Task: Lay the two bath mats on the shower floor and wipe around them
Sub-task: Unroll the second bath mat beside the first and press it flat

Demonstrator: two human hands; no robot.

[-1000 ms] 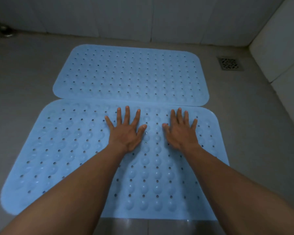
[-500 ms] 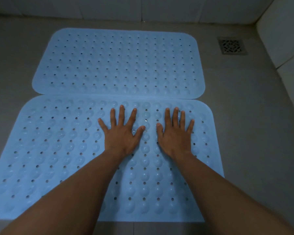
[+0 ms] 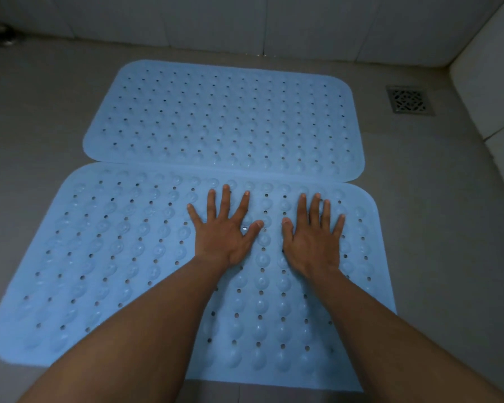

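While left hand [image 3: 224, 237], right hand [image 3: 312, 242] press: near mat [image 3: 114, 257] bumpy (perforated).

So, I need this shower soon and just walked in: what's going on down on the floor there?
A person is pressing both hands flat, fingers spread, on the near bath mat: the left hand and the right hand lie side by side near its far edge. The far bath mat lies flat beyond it, and their long edges meet. Both mats are down on the shower floor. The drain is uncovered. No cloth is in view.
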